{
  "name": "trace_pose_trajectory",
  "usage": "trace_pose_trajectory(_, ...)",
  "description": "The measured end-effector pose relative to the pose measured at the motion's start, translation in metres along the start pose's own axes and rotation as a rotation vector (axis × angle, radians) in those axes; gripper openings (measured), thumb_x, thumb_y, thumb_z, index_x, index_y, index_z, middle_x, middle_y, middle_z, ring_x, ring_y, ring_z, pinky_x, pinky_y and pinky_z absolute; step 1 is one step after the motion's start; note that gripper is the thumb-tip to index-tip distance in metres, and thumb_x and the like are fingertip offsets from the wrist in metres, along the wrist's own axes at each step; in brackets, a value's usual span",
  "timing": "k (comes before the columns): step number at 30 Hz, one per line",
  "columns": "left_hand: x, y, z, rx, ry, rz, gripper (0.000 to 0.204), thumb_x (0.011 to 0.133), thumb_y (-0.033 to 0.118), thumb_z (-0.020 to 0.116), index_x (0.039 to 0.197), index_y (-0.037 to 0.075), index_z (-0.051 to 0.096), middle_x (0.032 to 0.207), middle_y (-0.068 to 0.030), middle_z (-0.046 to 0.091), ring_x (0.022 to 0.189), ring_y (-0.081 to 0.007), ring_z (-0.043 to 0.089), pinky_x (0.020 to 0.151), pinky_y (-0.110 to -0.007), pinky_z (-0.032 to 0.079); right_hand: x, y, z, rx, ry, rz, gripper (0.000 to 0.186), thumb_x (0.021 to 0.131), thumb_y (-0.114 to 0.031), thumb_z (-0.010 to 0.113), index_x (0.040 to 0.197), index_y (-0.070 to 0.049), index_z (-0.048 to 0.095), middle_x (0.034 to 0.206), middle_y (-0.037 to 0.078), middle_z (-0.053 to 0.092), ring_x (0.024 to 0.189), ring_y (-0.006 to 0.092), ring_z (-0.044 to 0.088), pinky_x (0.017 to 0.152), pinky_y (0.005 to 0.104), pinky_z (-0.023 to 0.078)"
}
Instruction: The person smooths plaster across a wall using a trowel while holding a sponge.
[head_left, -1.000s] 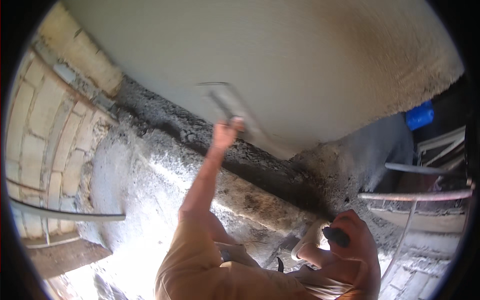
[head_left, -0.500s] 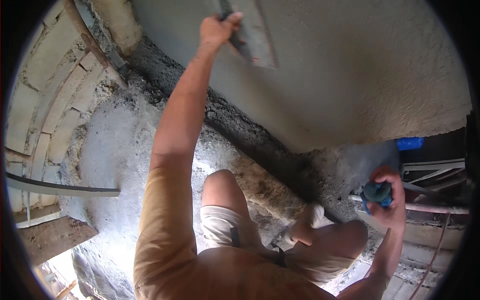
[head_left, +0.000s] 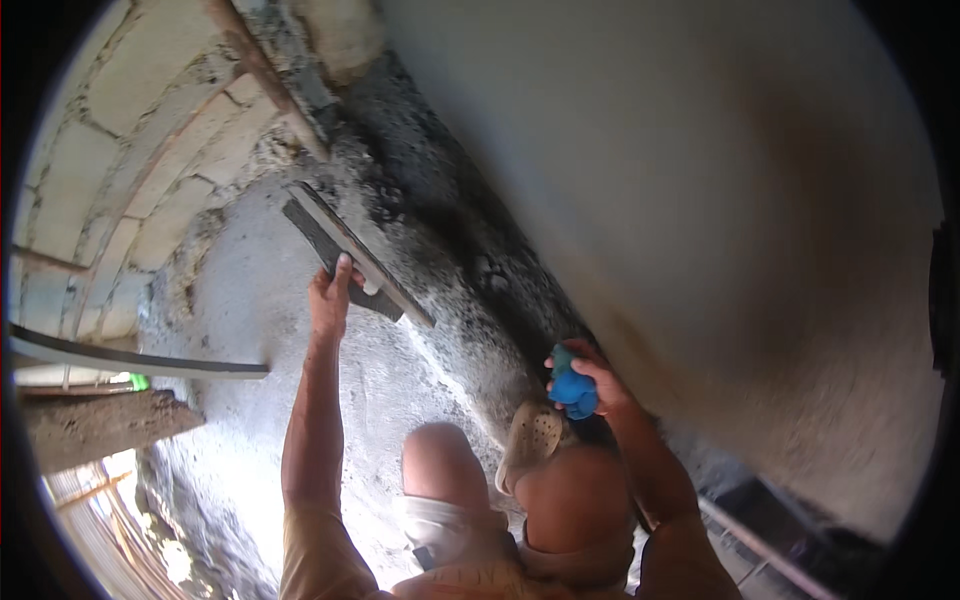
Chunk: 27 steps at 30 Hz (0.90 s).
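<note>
A long rectangular plastering trowel is held by its handle in my left hand, out over the rough grey floor at the left of the wall. My right hand grips a crumpled blue and green lump, perhaps a sponge or cloth, close to the foot of the plastered grey surface. My bare knees and a beige perforated clog show below, between my forearms.
A pale block wall curves up the left with a rusty pipe along it. A grey bar juts in from the left above a rough plank. A metal rail shows at the lower right.
My left hand brought the trowel off the plastered surface, down and to the left. My right hand, still holding the blue lump, moved inward toward the wall's foot. The view has swung left.
</note>
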<state>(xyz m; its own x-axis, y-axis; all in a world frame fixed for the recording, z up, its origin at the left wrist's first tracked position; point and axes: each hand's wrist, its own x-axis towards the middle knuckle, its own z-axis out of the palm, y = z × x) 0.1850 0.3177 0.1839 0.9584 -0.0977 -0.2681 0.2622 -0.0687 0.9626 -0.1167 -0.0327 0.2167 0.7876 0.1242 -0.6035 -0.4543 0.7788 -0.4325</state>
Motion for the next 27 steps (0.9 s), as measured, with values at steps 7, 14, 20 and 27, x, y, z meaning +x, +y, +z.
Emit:
trace_pose_trajectory(7, -0.019, 0.078, -0.003, 0.308, 0.111, -0.181, 0.036, 0.095, 0.033, 0.066, 0.092, -0.002, 0.064, 0.080, -0.0083, 0.070, 0.077, -0.0141, 0.065, 0.070, -0.030, 0.050, 0.054, -0.068, 0.104, -0.386, 0.021, 0.166, 0.033, 0.088, -0.017, 0.071, 0.116, -0.011, 0.055, 0.098, 0.005, 0.060, 0.077, 0.0172, 0.062, 0.057, 0.0361, 0.056)
trace_pose_trajectory(14, 0.016, 0.156, 0.002, 0.311, -0.026, -0.176, 0.033, 0.094, 0.031, 0.063, 0.100, -0.001, 0.066, 0.085, -0.0109, 0.071, 0.081, -0.0178, 0.068, 0.074, -0.032, 0.051, 0.082, -0.100, 0.183, -1.202, -0.231, 0.382, 0.039, 0.081, -0.032, 0.077, 0.111, -0.011, 0.064, 0.096, 0.006, 0.066, 0.087, 0.0152, 0.061, 0.077, 0.0318, 0.050)
trace_pose_trajectory(20, 0.109, 0.202, -0.020, 0.268, -0.083, -0.148, 0.028, 0.094, 0.025, 0.064, 0.106, 0.000, 0.065, 0.089, -0.0113, 0.072, 0.082, -0.0151, 0.066, 0.075, -0.031, 0.050, 0.189, -0.215, 0.337, -1.590, -0.464, 0.292, 0.047, 0.077, -0.035, 0.078, 0.112, -0.010, 0.061, 0.099, 0.012, 0.068, 0.089, 0.0241, 0.066, 0.080, 0.0372, 0.051)
trace_pose_trajectory(27, 0.177, 0.202, -0.039, 0.185, -0.267, -0.188, 0.024, 0.093, 0.021, 0.065, 0.110, 0.005, 0.066, 0.091, -0.0066, 0.073, 0.083, -0.0120, 0.064, 0.075, -0.030, 0.050, 0.348, -0.356, 0.505, -1.337, 0.262, -0.571, 0.033, 0.076, -0.023, 0.074, 0.097, -0.004, 0.057, 0.084, 0.014, 0.064, 0.077, 0.0282, 0.064, 0.071, 0.0397, 0.051)
